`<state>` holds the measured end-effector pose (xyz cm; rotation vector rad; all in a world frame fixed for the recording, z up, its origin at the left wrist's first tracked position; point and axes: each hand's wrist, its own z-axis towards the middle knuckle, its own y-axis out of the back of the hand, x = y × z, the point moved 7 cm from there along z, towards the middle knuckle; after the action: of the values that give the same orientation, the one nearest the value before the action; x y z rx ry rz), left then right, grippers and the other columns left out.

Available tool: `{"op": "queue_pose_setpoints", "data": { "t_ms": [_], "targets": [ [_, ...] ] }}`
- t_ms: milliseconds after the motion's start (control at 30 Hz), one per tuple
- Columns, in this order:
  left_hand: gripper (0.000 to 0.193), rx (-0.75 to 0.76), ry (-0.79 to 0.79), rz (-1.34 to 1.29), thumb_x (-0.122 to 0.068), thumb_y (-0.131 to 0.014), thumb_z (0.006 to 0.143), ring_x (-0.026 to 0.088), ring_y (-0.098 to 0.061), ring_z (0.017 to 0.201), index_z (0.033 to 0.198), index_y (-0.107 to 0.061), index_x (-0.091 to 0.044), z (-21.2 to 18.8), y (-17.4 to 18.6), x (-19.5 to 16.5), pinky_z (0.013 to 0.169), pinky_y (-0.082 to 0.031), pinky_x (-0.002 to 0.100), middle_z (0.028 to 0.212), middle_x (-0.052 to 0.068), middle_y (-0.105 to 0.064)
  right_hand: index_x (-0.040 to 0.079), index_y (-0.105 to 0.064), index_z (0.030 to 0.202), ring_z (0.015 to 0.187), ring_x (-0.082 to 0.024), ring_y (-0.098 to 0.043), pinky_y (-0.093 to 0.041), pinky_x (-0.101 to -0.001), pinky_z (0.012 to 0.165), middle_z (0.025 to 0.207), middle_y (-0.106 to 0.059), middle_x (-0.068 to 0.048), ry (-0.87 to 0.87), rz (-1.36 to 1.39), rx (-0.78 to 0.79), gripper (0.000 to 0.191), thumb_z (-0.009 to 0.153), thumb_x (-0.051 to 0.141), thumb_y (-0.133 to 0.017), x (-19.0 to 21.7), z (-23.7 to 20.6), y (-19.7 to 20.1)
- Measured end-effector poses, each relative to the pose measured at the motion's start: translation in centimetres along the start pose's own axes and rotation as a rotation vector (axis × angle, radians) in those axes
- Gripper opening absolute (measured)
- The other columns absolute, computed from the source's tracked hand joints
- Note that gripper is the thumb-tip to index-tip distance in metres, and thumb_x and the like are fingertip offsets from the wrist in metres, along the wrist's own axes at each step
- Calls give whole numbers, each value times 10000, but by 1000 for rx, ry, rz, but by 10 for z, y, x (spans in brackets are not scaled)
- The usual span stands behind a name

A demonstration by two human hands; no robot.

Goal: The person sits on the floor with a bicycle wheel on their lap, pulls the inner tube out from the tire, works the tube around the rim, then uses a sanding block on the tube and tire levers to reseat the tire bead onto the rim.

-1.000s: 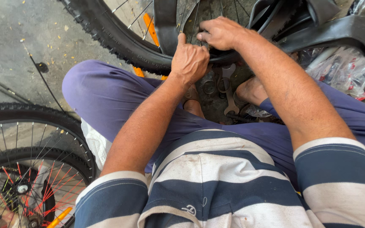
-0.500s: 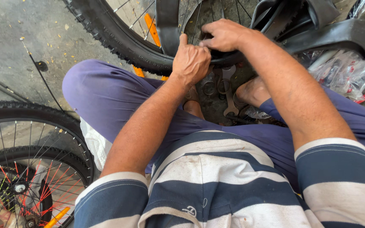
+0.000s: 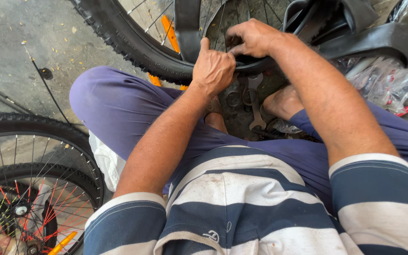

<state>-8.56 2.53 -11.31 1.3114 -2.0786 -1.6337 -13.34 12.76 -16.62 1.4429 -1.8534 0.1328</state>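
We're looking down over a striped shirt (image 3: 242,208) and purple trousers (image 3: 119,108) at a bicycle wheel standing at the far side of the scene; its knobbly tyre (image 3: 123,40) curves from far left down to the middle, just beyond our knees, with an orange reflector (image 3: 168,33) among the spokes; our left hand (image 3: 213,71) is curled over the tyre's near edge, thumb pointing up, fingers folded down and pressed against the rubber; our right hand (image 3: 251,37) sits just beside it to the right, fingers bunched and pinching at the black rubber by the rim; whether that is tyre bead or tube, we cannot tell; the two hands are almost touching; a loose black inner tube (image 3: 383,40) loops away to the far right, over a clear plastic bag (image 3: 383,82); on the ground below the hands lies a spanner (image 3: 256,106), between our bare feet; to the near left, a second wheel (image 3: 29,189) leans in with red and silver spokes and its own orange reflector; the concrete floor (image 3: 34,52) is grey and speckled.
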Motion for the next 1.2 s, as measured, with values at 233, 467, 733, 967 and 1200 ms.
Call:
{"op": "queue_pose_setpoints", "data": {
  "t_ms": [233,467,733,967,1200],
  "targets": [
    [244,56,16,1,-123,-524,959,213,-585,465,771,-673,-83,2,-5,1,963,-382,539,557,31,-613,107,-716,1208,1048,-303,-721,-554,-419,903,1110,-761,-139,49,13,73,368,888,278,-776,1,-1,-2],
    [240,-27,9,-26,-150,-543,965,262,-627,496,778,-675,-80,0,1,1,967,-384,541,573,69,-645,85,-694,1208,1040,-414,-682,-531,-498,871,1076,-728,-212,59,-106,132,391,960,387,-675,4,2,-13],
    [170,-50,11,-36,-191,-609,890,289,-646,527,811,-693,-66,1,0,1,956,-382,541,599,86,-664,66,-649,1277,1100,-463,-614,-493,-521,899,1165,-664,-279,57,-96,99,485,944,419,-658,8,4,-14],
    [192,-181,4,46,-174,-603,850,269,-643,479,894,-722,-29,0,9,-1,960,-376,553,565,74,-665,22,-564,1379,1249,-449,-588,-466,-512,1021,1316,-618,-282,69,-65,79,557,964,387,-637,12,5,-10],
    [160,-54,9,-16,-164,-598,891,273,-653,523,790,-695,-87,1,1,1,974,-383,538,613,95,-680,54,-725,1321,1244,-411,-682,-520,-482,1086,1282,-747,-255,-172,-311,234,461,1069,408,-571,-1,2,-16]
  ]
}}
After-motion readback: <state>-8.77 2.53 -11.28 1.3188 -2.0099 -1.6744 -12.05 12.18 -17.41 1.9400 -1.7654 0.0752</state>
